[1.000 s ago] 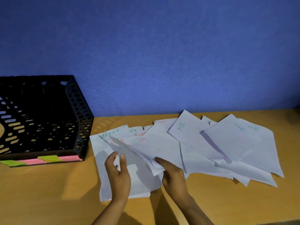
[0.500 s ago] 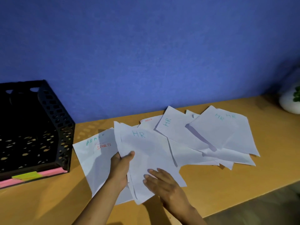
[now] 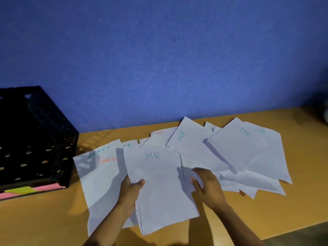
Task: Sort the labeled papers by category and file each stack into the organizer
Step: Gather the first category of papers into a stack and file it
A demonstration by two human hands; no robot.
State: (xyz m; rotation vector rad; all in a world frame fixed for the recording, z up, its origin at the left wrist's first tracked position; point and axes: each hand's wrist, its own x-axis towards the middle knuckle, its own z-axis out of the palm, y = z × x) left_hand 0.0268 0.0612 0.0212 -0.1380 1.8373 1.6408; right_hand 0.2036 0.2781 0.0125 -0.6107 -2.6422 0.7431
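Head view: left hand (image 3: 130,191) is gripping the left edge of a white paper sheet marked HR (image 3: 159,185), thumb on top, fingers curled under. Right hand (image 3: 206,187) is lying blurred on loose white sheets (image 3: 236,151) at that sheet's right edge; fingers' spread unclear. The papers are lying fanned over the orange wooden tabletop (image 3: 44,219), right of a black perforated plastic organizer (image 3: 53,135).

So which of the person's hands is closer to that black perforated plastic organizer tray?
Left. The left hand grips the HR-labelled white sheet, a short way right of the black perforated plastic organizer tray; the right hand lies further right, on the spread papers.
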